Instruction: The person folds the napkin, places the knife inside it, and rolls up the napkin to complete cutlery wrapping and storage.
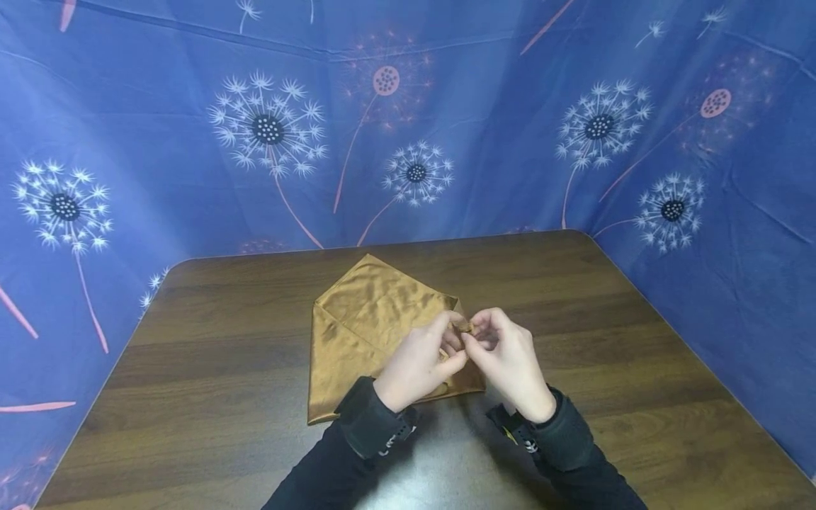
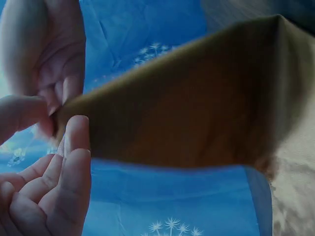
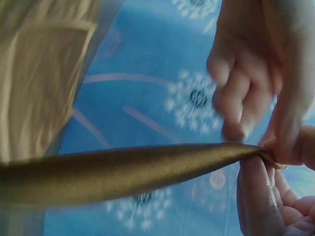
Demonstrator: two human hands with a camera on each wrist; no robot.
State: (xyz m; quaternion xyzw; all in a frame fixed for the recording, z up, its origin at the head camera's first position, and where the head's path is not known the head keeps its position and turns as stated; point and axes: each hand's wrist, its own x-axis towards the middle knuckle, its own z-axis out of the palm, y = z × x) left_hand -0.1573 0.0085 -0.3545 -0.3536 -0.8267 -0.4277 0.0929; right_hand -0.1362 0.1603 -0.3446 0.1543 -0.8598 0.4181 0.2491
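A shiny gold satin cloth (image 1: pixel 360 312) lies folded on the table like an envelope, its pointed flap toward the back. Near its right side, my left hand (image 1: pixel 413 361) and right hand (image 1: pixel 510 358) meet at a small raised corner. Thumb and fingers of each hand pinch that corner, close together. In the left wrist view, the lifted part of the cloth (image 2: pixel 197 108) stretches rightward from the fingertips. Seen from the right wrist, the cloth (image 3: pixel 113 177) narrows into a twisted tip between the fingers. Fingers partly hide the tip.
The brown wooden table (image 1: pixel 210 354) has rounded far corners. Behind and beside it hangs a blue curtain (image 1: pixel 484 127) printed with dandelions. Dark sleeves and wrist straps cover both forearms.
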